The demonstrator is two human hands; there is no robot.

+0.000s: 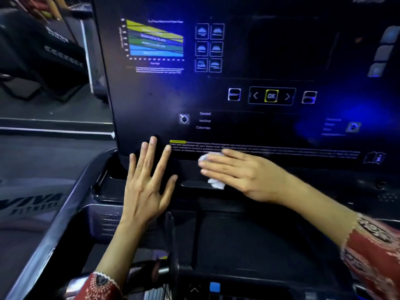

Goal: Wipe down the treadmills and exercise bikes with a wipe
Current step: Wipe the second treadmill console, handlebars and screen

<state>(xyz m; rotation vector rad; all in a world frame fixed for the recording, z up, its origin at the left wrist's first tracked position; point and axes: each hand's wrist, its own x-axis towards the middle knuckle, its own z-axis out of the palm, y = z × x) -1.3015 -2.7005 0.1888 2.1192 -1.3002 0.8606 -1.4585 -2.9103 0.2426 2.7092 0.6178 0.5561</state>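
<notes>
A treadmill's big black console panel [249, 87] fills the view, printed with a coloured chart, program icons and an OK button. My right hand [240, 172] lies flat with straight fingers, pressing a crumpled white wipe [213, 182] against the panel's lower edge near its middle. The wipe shows at my fingertips and below my palm. My left hand [147, 182] is spread open, fingers straight, at the panel's lower left corner; I cannot tell whether it touches the surface.
Below the panel lies a dark tray and the lower control deck with a blue button [215, 286]. A curved black side rail [65, 213] runs along the left. Another dark machine [47, 57] stands at the far left.
</notes>
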